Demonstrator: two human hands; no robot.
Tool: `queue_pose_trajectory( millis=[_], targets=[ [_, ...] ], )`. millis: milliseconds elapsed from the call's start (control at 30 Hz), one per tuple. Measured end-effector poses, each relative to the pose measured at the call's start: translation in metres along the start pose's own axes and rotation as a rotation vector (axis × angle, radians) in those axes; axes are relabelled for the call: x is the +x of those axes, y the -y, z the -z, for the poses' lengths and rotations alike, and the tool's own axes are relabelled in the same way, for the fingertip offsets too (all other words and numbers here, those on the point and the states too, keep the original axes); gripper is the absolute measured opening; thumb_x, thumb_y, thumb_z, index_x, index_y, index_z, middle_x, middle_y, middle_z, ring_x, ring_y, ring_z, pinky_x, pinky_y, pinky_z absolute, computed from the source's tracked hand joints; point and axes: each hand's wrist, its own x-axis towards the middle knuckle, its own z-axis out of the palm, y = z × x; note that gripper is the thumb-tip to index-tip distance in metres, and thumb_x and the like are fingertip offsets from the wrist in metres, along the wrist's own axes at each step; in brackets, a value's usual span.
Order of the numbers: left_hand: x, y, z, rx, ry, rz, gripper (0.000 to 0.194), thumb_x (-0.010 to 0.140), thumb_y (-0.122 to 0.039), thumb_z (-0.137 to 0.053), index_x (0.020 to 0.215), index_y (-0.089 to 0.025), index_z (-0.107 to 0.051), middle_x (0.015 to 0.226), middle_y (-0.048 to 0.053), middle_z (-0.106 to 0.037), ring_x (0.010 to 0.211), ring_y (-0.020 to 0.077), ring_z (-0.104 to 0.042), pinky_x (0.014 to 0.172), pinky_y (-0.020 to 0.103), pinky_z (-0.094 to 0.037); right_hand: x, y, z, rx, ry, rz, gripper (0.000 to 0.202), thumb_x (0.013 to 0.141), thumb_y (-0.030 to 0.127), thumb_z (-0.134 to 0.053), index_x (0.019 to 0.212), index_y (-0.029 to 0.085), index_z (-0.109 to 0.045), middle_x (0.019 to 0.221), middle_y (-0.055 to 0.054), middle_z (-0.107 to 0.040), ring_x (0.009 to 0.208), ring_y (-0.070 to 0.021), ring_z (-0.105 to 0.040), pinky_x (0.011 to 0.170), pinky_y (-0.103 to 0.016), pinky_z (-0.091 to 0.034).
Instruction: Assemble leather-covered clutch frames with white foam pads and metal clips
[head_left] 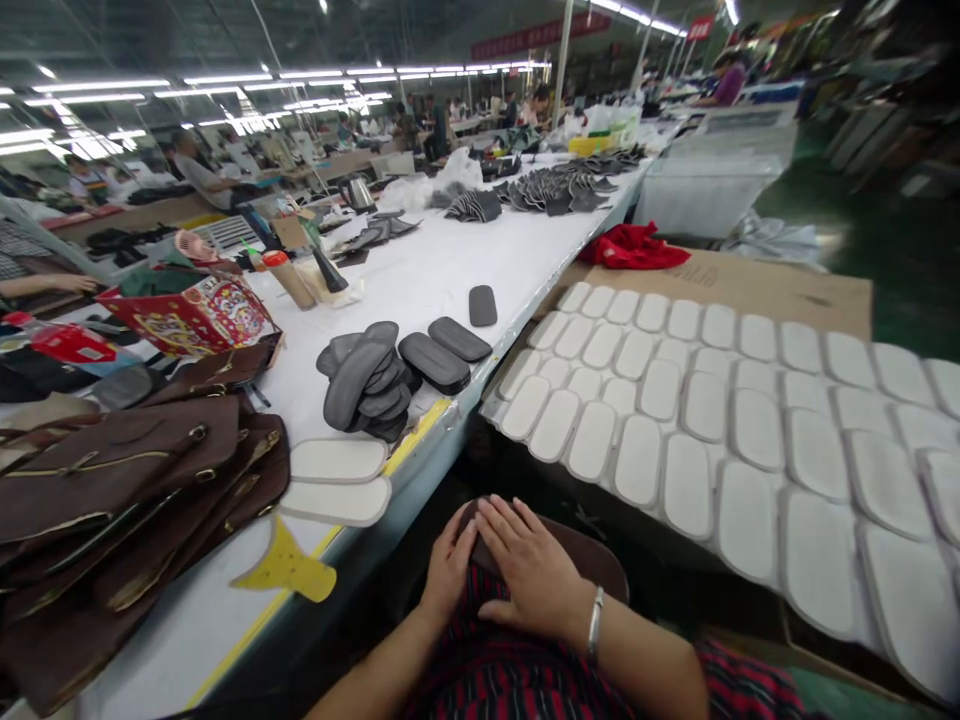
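Observation:
A brown oval piece (592,555) lies over my lap at the bottom centre. My left hand (448,565) holds its left end, fingers curled along the edge. My right hand (517,560), with a silver bracelet at the wrist, rests on top of the piece, fingers stretched and lying flat. On the table to the left, two white oval pieces (337,500) lie beside a yellow template (289,568). Beyond them sits a heap of dark grey oval pads (367,380), with more grey pads (439,360) to its right.
Brown leather bags (135,470) cover the near left of the table. A red patterned box (195,310) and an orange-capped bottle (289,278) stand behind. At right, rows of white ovals (686,485) lie on a low board, near red cloth (636,247). People work farther back.

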Motion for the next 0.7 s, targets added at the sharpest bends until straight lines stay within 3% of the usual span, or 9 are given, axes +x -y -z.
queue_pose_trajectory(
  millis=[100,300,400,500,600,700],
  targets=[
    [-0.002,-0.001,-0.005,0.062,-0.019,-0.009,0.041,0.082,-0.038,-0.047,0.116,-0.016,-0.056,0.122,0.008,-0.057,0.117,0.0219,-0.048,0.103,0.035,-0.033,-0.033,-0.005,0.003,0.005,-0.010,-0.067,0.090,0.073,0.064,-0.049,0.140,0.011,-0.022,0.146,-0.011,-0.019,0.135,-0.0249,-0.007,0.110,-0.043,-0.003],
    [-0.005,0.008,-0.004,0.046,0.034,-0.012,0.043,0.084,-0.041,-0.047,0.121,-0.019,-0.052,0.126,0.006,-0.053,0.119,0.0205,-0.045,0.106,0.035,-0.029,-0.139,0.002,0.004,-0.036,-0.055,-0.326,0.083,0.076,0.047,-0.055,0.142,0.015,-0.013,0.147,-0.010,-0.014,0.134,-0.0269,-0.012,0.109,-0.046,-0.013],
    [-0.008,0.010,-0.002,-0.015,0.058,0.007,0.043,0.085,-0.042,-0.047,0.121,-0.020,-0.051,0.128,0.004,-0.051,0.123,0.0196,-0.042,0.108,0.036,-0.026,-0.170,0.004,-0.003,0.006,-0.095,-0.359,0.080,0.077,0.042,-0.055,0.142,0.018,-0.014,0.147,-0.008,-0.019,0.134,-0.0257,-0.015,0.109,-0.046,-0.014],
    [-0.008,0.009,-0.003,-0.113,0.041,0.027,0.042,0.085,-0.043,-0.045,0.119,-0.020,-0.053,0.127,0.004,-0.052,0.124,0.0194,-0.040,0.109,0.036,-0.024,-0.170,-0.009,-0.019,0.092,-0.208,-0.507,0.089,0.071,0.044,-0.061,0.141,0.014,-0.016,0.145,-0.013,-0.022,0.133,-0.0264,-0.016,0.109,-0.047,-0.016],
    [-0.005,0.007,-0.005,-0.259,-0.002,0.072,0.041,0.086,-0.042,-0.044,0.117,-0.018,-0.055,0.123,0.004,-0.056,0.124,0.0204,-0.041,0.109,0.038,-0.024,-0.149,-0.029,-0.035,0.236,-0.263,-0.689,0.100,0.058,0.047,-0.070,0.137,0.007,-0.023,0.142,-0.020,-0.026,0.131,-0.0302,-0.021,0.105,-0.050,-0.023],
    [-0.001,0.008,-0.003,-0.390,-0.013,0.159,0.038,0.087,-0.039,-0.045,0.116,-0.018,-0.055,0.118,0.005,-0.060,0.120,0.0206,-0.045,0.108,0.039,-0.027,-0.126,-0.037,-0.035,0.337,-0.313,-0.661,0.100,0.055,0.051,-0.072,0.135,0.011,-0.029,0.138,-0.019,-0.034,0.129,-0.0300,-0.027,0.105,-0.049,-0.024]
  ],
)
